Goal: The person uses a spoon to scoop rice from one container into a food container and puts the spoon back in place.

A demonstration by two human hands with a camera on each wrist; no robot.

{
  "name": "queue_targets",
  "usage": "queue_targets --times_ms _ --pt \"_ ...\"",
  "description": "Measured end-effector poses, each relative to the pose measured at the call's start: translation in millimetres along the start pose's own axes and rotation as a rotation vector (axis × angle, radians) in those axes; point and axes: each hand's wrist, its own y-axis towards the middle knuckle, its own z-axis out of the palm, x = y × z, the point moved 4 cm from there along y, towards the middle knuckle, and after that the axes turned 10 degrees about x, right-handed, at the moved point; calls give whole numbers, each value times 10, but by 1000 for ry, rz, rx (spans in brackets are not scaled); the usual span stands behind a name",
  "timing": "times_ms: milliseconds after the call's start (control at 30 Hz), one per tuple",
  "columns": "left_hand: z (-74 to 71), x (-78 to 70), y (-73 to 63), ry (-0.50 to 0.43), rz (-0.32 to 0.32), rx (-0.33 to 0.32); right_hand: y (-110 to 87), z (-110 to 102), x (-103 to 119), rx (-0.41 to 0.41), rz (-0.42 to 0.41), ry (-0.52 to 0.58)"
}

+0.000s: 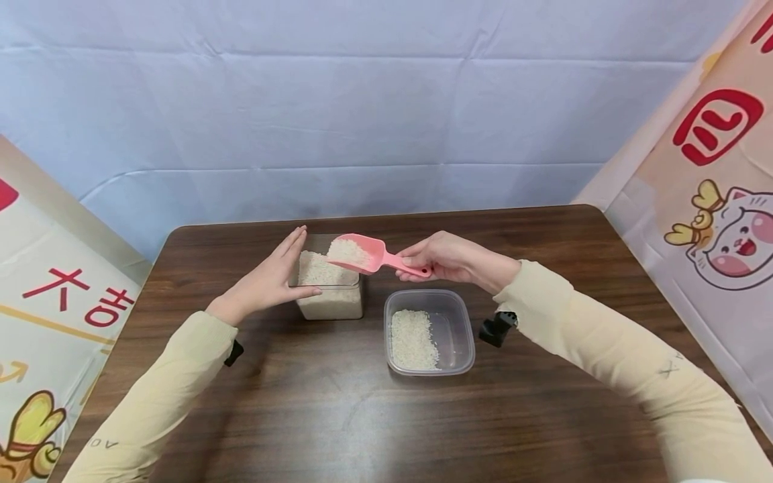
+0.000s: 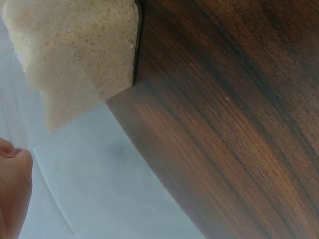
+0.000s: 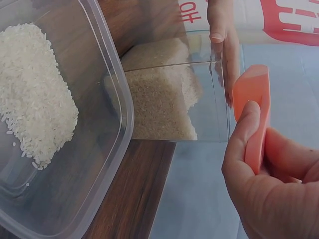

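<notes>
My right hand (image 1: 445, 256) grips the handle of a pink scoop (image 1: 376, 255), its thumb along the top in the right wrist view. White rice (image 1: 347, 251) fills the scoop's bowl, which is over the open top of a clear, tall container (image 1: 331, 303). That container holds a deep bed of rice (image 3: 154, 99). My left hand (image 1: 272, 276) rests against the container's left side, fingers straight and thumb at the front rim. Nearer me and to the right stands a shallow clear plastic box (image 1: 468, 335) with a heap of rice (image 1: 413, 341) in its left half.
Everything stands on a dark brown wooden table (image 1: 326, 416). A pale blue cloth (image 1: 338, 107) hangs behind its back edge. Printed banners (image 1: 718, 221) flank it on both sides. A black wrist mount (image 1: 498, 329) sits under the right sleeve, close to the plastic box.
</notes>
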Motion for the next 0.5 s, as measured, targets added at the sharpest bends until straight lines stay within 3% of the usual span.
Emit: queue_targets --times_ms 500 --pt "2 2 -1 4 4 -2 -95 -48 -39 5 -5 1"
